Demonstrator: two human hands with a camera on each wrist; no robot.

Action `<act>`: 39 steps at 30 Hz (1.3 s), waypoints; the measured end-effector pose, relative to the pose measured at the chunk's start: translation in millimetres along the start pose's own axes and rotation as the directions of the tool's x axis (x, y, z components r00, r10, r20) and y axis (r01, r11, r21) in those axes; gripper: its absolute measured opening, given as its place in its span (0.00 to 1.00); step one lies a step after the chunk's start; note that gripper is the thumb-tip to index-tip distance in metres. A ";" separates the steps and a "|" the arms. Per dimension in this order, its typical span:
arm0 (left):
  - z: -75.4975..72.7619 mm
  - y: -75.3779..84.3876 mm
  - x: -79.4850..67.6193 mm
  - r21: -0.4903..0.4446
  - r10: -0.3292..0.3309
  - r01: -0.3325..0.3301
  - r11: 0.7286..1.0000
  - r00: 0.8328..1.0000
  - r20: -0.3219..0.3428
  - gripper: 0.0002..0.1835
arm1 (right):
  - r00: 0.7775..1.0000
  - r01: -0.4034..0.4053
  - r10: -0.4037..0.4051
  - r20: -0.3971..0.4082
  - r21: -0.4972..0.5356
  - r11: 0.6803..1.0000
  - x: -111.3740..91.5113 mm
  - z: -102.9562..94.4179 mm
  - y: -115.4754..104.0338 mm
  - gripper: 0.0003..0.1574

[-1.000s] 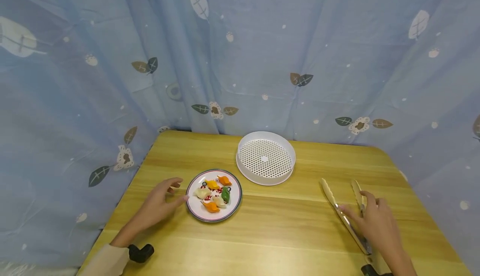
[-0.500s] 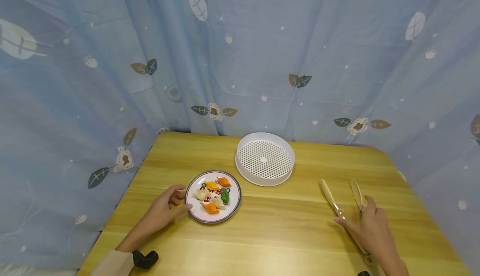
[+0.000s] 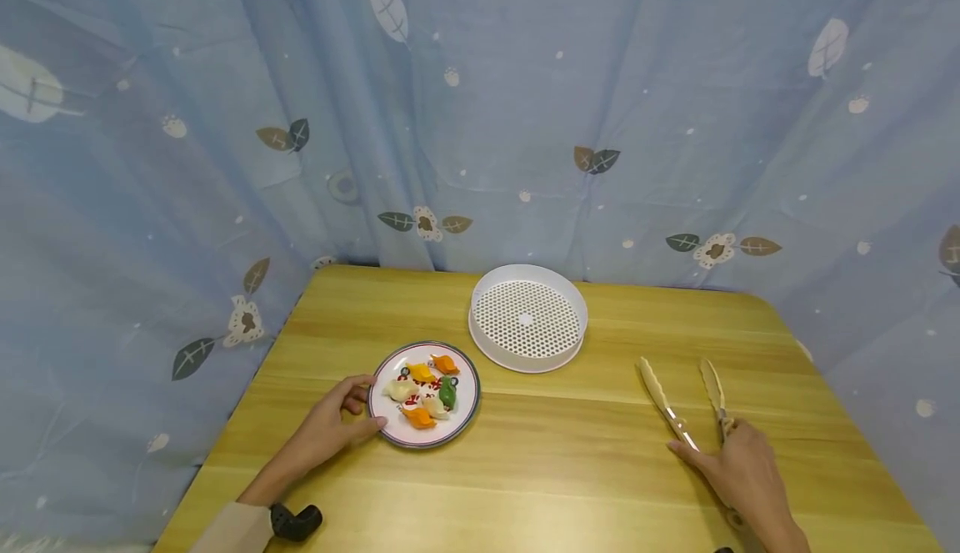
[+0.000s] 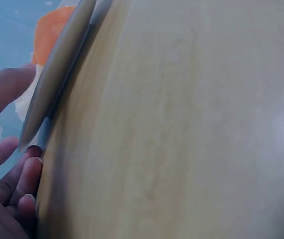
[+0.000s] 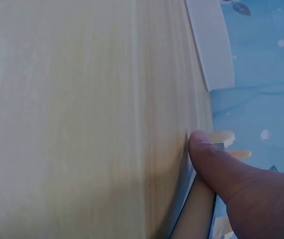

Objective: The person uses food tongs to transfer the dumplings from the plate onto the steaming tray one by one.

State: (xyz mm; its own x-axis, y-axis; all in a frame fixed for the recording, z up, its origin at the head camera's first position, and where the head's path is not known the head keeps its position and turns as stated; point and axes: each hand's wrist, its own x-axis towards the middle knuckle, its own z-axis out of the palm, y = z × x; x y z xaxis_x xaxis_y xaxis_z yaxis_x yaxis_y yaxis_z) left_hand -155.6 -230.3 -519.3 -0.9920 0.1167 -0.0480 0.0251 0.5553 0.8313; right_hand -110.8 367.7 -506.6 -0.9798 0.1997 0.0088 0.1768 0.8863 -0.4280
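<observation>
At the left, a round white plate [image 3: 466, 410] with a dark rim carries several small dumpling-shaped pieces in orange, yellow, green and cream. My left hand [image 3: 330, 424] holds its left side, the thumb over the rim and the other fingers bent at the edge. The left wrist view shows the plate [image 4: 57, 64] edge-on, with the thumb above it and curled fingertips [image 4: 30, 174] by its rim. On the right, my right hand [image 3: 746, 465] grips metal tongs [image 3: 678, 426] with cream scalloped tips, thumb along one arm and fingers at the other. The tongs' tips stand spread apart, pointing away from me.
A round white basket [image 3: 525, 361] with a perforated base stands at the back middle of the wooden table [image 3: 555, 453]. Behind and beside the table hangs a blue curtain [image 3: 495, 103] with leaf and flower prints.
My left hand has come closer onto the plate's rim, its thumb now over it. My right hand has drawn down slightly along the tongs and closed round their arms. Plate and tongs have hardly moved.
</observation>
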 end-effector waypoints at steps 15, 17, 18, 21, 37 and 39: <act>-9.8 -6.7 3.4 -0.062 0.036 -0.033 0.998 0.998 0.051 0.38 | 0.992 -0.086 0.079 0.096 0.072 0.994 -8.1 3.7 -2.8 0.67; -11.1 -6.4 5.5 -0.040 0.052 -0.050 0.998 0.998 0.042 0.37 | 0.995 -0.059 0.050 0.083 0.107 0.992 -8.4 2.1 -3.9 0.67; -11.7 -5.8 6.9 -0.033 0.057 -0.056 0.998 0.998 0.038 0.37 | 0.996 -0.049 0.039 0.079 0.120 0.992 -8.7 0.8 -4.5 0.68; -12.9 -3.1 12.2 -0.003 0.082 -0.082 0.997 0.996 0.027 0.37 | 0.998 -0.031 0.023 0.055 0.144 0.989 -9.4 -3.9 -7.1 0.69; 4.9 -3.1 6.9 -0.081 0.003 -0.002 0.997 1.000 0.016 0.39 | 0.996 0.055 -0.050 -0.078 0.071 0.996 1.4 -22.9 -38.2 0.51; 3.2 -6.9 3.0 -0.075 -0.024 0.024 0.997 1.000 0.006 0.39 | 0.990 0.116 -0.110 -0.091 0.059 0.991 3.2 -20.3 -46.2 0.44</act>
State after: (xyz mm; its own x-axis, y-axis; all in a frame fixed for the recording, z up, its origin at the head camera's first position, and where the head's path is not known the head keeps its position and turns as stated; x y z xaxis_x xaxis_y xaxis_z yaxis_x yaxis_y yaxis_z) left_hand -158.3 -231.1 -526.9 -0.9916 0.1083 -0.0713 -0.0084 0.4949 0.8689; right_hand -120.3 335.8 -468.4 -0.9808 0.1377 0.1379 0.0562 0.8772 -0.4768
